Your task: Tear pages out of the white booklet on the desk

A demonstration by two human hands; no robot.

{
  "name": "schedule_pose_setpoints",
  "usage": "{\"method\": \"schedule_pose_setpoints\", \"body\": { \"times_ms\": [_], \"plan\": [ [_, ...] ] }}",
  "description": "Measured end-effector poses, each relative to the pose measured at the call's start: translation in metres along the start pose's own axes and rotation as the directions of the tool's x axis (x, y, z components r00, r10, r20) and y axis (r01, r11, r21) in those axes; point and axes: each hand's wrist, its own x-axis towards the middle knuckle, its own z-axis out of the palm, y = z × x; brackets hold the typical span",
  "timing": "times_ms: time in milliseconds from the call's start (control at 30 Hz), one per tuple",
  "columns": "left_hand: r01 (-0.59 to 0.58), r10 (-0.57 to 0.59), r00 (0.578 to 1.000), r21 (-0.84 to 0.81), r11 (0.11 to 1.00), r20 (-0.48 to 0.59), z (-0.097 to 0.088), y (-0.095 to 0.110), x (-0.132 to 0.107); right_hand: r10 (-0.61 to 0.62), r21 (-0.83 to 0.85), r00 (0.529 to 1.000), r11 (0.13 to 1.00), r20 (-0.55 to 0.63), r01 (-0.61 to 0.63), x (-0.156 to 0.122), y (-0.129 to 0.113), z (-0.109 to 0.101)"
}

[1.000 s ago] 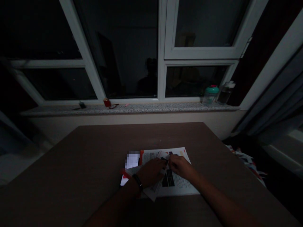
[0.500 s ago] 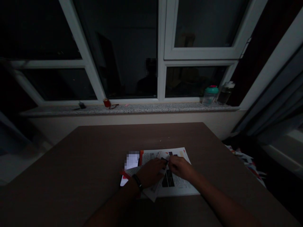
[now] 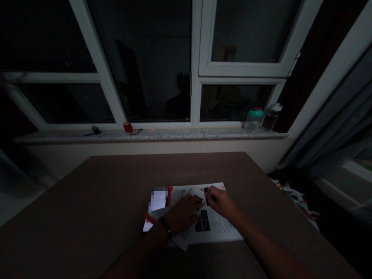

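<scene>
A printed sheet or booklet page (image 3: 225, 232) with dark pictures and red edging lies near the front of the table. Its left part is folded over to the right as a slanted flap (image 3: 183, 243). My left hand (image 3: 183, 212), with a dark band on the wrist, lies over this flap with its fingers stretched across the paper. Just right of the flap's edge, my right hand (image 3: 220, 200) is curled closed above the print; whatever its fingertips hold is hidden. A phone (image 3: 159, 198) with a lit screen lies left of the paper, partly covered by the folded paper.
The brown table (image 3: 116, 182) reaches back toward a granite windowsill (image 3: 171, 134). On the sill stand a teal-lidded shaker bottle (image 3: 254, 119), a clear bottle (image 3: 271, 117) and a small red jar (image 3: 127, 127). Loose papers (image 3: 299, 203) are piled beyond the table's right edge.
My right hand has moved slightly up and away from the flap's edge. My left hand stays on the folded paper. The whole view has shifted a little.
</scene>
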Motion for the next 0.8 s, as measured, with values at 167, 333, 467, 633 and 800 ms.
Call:
{"method": "schedule_pose_setpoints", "body": {
  "times_ms": [167, 333, 467, 633, 800],
  "plan": [
    [0.008, -0.010, 0.999, 0.042, 0.999, 0.032, -0.003, 0.002, 0.002, 0.039, 0.066, 0.999, 0.997, -0.027, -0.037, -0.002, -0.007, -0.006],
    [0.005, -0.005, 1.000, 0.046, 0.999, 0.001, 0.002, -0.002, 0.000, 0.025, 0.073, 1.000, 0.997, 0.018, -0.026, -0.003, -0.013, -0.006],
    [-0.001, 0.002, 1.000, 0.031, 1.000, -0.019, 0.007, -0.006, -0.003, -0.079, 0.021, 0.988, 0.997, 0.131, 0.077, -0.004, -0.016, -0.001],
    [-0.001, 0.002, 1.000, 0.031, 1.000, -0.015, 0.007, -0.006, -0.002, -0.154, -0.043, 0.973, 0.986, 0.172, 0.164, 0.001, -0.010, 0.004],
    [-0.001, 0.001, 1.000, 0.033, 0.999, -0.002, 0.005, -0.005, -0.001, -0.045, -0.063, 0.997, 0.997, 0.064, 0.049, 0.011, 0.004, 0.003]
  ]
}}
